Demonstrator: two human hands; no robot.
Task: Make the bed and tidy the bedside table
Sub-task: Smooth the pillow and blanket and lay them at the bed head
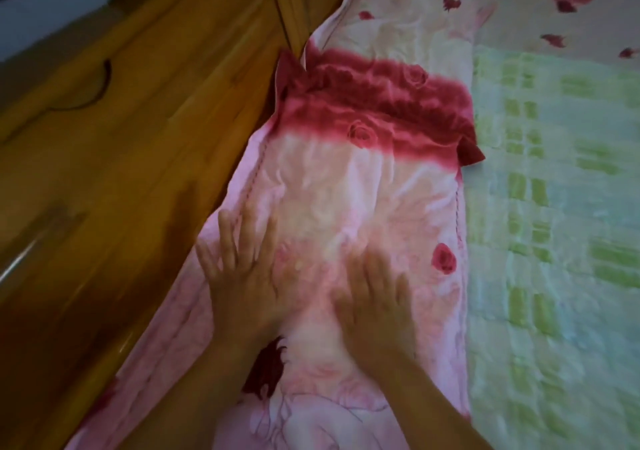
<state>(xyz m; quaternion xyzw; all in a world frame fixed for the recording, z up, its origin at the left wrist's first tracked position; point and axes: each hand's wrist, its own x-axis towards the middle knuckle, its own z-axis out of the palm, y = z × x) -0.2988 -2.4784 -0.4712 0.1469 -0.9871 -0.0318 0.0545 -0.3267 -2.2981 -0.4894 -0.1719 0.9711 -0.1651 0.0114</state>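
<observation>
The bed's green checked sheet (554,207) carries a pink rose-print pillow (363,179) (beside the wooden frame (156,120)).

Pink rose-print cover (363,186): long strip up the centre of frame, bottom edge to top, lying flat and lightly wrinkled. Dark red band crosses its upper middle. Green-and-white check sheet (554,224): flat, fills the right side, touching the cover's right edge.
</observation>
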